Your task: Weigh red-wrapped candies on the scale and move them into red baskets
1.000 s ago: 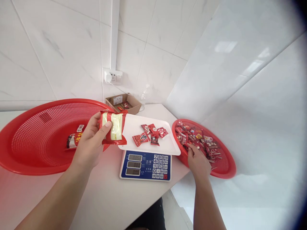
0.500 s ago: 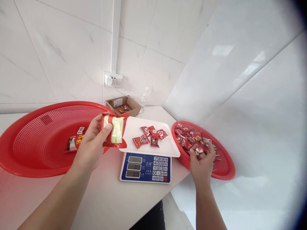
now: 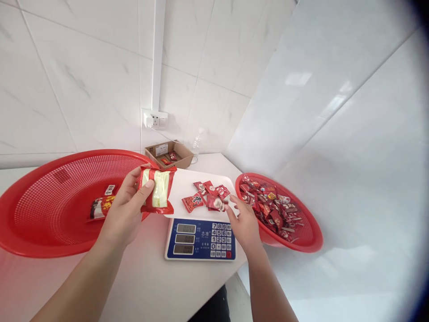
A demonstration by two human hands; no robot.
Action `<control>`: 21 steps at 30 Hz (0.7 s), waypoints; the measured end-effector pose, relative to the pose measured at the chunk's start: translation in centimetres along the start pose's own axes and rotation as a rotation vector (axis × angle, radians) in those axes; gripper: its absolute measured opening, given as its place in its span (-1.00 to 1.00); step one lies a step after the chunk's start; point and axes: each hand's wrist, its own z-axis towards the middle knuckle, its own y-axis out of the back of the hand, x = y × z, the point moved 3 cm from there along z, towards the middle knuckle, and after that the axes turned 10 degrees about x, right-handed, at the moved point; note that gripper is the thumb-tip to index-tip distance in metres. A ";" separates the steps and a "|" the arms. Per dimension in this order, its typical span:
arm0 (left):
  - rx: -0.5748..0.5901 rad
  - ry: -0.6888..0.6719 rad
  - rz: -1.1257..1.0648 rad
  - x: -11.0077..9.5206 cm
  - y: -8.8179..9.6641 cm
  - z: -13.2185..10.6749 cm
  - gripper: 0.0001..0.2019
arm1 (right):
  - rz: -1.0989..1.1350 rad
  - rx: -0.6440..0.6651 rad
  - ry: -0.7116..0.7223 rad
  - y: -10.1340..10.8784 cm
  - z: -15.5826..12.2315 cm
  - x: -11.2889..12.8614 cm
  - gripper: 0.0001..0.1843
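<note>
My left hand [image 3: 129,201] is closed on a red and cream snack packet [image 3: 157,190], thumb across its front, over the left end of the scale's white tray [image 3: 181,176]. On that tray lie several small red candy packets [image 3: 193,202]. One red packet [image 3: 216,202] among them is blurred, just left of my right hand's fingertips. My right hand [image 3: 244,223] is over the tray's right end, thumb and fingers apart, holding nothing that I can see. Below the tray, the scale's blue panel [image 3: 203,239] shows three displays and a keypad.
A large red basket [image 3: 33,179] on the left holds a few packets. To the right, a smaller red basket [image 3: 315,239] contains many small red packets. An open cardboard box [image 3: 184,161], a clear plastic bottle [image 3: 197,141] and a wall socket [image 3: 156,120] are at the back.
My right hand has moved left from the right basket to the tray, and a blurred red packet now shows there. My left hand still holds its packet. The view has shifted slightly.
</note>
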 end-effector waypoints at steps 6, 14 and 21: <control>-0.002 -0.008 -0.012 0.1 0.2 0.3 -0.52 | -0.116 -0.153 -0.091 3.4 -1.1 -4.5 -0.51; -0.017 -0.030 -0.007 0.6 0.2 0.4 -0.61 | -0.415 0.089 -0.472 3.2 -2.0 -7.7 -0.50; 0.005 -0.028 0.013 0.7 0.1 0.4 -0.60 | -0.620 -0.126 -0.375 1.7 -2.6 -7.4 -0.54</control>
